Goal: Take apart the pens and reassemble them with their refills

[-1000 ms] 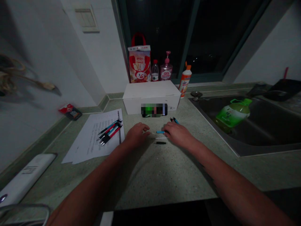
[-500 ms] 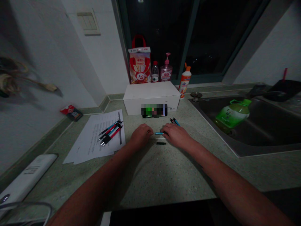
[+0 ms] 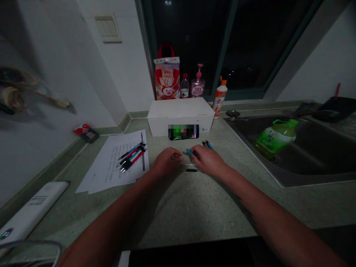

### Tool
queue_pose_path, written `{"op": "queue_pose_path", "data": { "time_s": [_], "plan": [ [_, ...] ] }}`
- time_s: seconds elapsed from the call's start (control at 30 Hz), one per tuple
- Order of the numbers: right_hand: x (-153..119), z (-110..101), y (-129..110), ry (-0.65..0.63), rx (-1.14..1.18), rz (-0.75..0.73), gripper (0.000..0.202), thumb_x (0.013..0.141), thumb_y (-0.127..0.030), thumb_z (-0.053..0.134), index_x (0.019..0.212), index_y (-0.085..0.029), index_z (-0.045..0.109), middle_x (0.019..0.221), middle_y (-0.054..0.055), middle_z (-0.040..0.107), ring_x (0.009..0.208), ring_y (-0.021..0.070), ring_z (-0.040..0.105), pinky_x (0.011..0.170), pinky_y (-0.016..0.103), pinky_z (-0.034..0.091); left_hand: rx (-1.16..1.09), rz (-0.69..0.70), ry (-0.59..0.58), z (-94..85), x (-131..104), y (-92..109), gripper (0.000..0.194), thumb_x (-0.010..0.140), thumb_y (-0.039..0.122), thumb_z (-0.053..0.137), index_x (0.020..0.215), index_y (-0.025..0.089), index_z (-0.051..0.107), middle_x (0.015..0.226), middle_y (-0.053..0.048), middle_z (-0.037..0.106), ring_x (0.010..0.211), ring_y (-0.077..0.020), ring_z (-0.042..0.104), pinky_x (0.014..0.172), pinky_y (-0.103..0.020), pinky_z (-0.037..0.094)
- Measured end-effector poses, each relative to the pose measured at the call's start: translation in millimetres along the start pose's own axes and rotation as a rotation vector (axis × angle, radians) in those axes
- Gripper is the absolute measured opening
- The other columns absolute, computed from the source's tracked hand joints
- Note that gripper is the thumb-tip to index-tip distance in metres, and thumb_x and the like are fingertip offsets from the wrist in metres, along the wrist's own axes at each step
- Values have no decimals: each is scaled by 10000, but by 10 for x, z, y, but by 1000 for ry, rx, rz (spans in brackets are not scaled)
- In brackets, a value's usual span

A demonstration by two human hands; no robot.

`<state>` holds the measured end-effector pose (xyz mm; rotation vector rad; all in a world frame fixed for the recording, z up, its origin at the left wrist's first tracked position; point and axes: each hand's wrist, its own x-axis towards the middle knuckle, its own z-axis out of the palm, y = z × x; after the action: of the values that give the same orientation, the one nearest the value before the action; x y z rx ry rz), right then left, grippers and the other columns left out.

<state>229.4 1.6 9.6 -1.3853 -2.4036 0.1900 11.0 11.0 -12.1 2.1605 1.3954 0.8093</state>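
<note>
My right hand (image 3: 209, 160) is closed around a blue pen barrel (image 3: 190, 151), whose end sticks out past the fingers toward the left. My left hand (image 3: 167, 162) is a short way off, fingers curled with thumb and fingertips close together; whatever lies between them is too small to make out. On the counter below the hands lie a thin white stick like a refill (image 3: 189, 164) and a dark pen part with a narrow tip (image 3: 190, 170). Beyond my right hand rest several pens (image 3: 208, 144), partly hidden by it.
Several red, blue and black pens (image 3: 131, 156) lie on printed sheets (image 3: 102, 168) at left. A phone (image 3: 183, 132) leans on a white box (image 3: 180, 109). The sink (image 3: 278, 178), holding a green-labelled jug (image 3: 275, 137), is at right. A white power strip (image 3: 36, 204) lies left.
My left hand has come away from the pen's left end, leaving a gap. The blue barrel now tilts up to the left in my right hand. The view has shifted slightly.
</note>
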Motion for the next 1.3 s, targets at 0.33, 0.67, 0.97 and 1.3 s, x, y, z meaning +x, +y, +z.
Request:
{"op": "queue_pose_path", "data": {
  "time_s": [0.33, 0.67, 0.97, 1.3],
  "plan": [
    [8, -46, 34, 75, 6, 75, 240, 1002, -256, 436, 1142, -179, 615, 1104, 101, 678, 1010, 226, 626, 842, 322, 451, 340, 142, -120, 4, -24, 59, 134, 878, 131, 574, 831, 188, 686, 880, -66, 669, 877, -217, 593, 793, -337, 455],
    [-4, -91, 153, 102, -96, 82, 330, 984, -150, 426, 1238, -228, 622, 1104, 73, 675, 1020, 228, 617, 831, 321, 452, 298, -28, 167, -200, 9, 33, 150, 942, 200, 496, 882, 199, 634, 912, -62, 642, 913, -226, 575, 839, -351, 444],
    [-8, -107, 82, 46, -106, 24, 352, 973, -131, 429, 1246, -244, 621, 1107, 70, 675, 1017, 232, 615, 840, 346, 462, 364, -3, 127, -203, 12, 82, 167, 954, 202, 492, 892, 193, 646, 923, -67, 657, 912, -225, 570, 837, -353, 437],
    [-22, -73, 19, 20, -16, -17, 547, 910, -40, 417, 1381, -292, 534, 1159, 67, 643, 988, 217, 631, 817, 323, 486, 336, 194, 284, -185, -83, 201, 269, 924, 304, 609, 1172, 201, 619, 1207, -102, 652, 1154, -255, 535, 1000, -409, 405]
  ]
}}
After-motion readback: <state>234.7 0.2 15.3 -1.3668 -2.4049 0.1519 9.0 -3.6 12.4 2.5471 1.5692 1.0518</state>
